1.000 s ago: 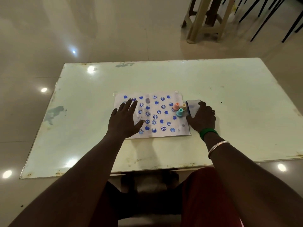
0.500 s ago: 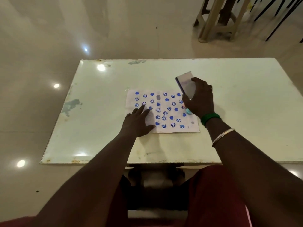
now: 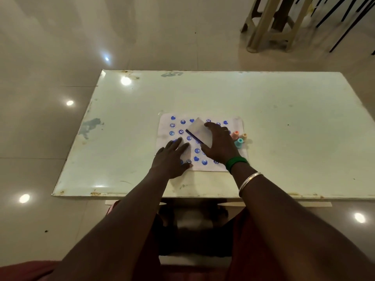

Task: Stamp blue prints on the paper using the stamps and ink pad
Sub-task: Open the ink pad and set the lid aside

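Observation:
A white paper [image 3: 166,126] covered with several blue heart and smiley prints lies on the table. My right hand [image 3: 218,145] holds the rectangular ink pad [image 3: 199,131] tilted above the middle of the paper, its dark blue edge facing left. My left hand [image 3: 172,157] rests flat on the paper's lower left part, fingers spread. Three small stamps stand at the paper's right edge: an orange stamp [image 3: 235,135], a yellow stamp [image 3: 244,136] and a teal stamp [image 3: 239,142].
The pale table [image 3: 284,128] has worn, rusty edges and a scuffed patch at its left. A beige plastic stool [image 3: 269,23] and dark chair legs stand on the glossy floor beyond the far right corner. My red-clothed lap is below the near edge.
My right hand lifted the ink pad from the paper's right side and carried it left over the prints, uncovering the stamps. My left hand slid toward the paper's lower left.

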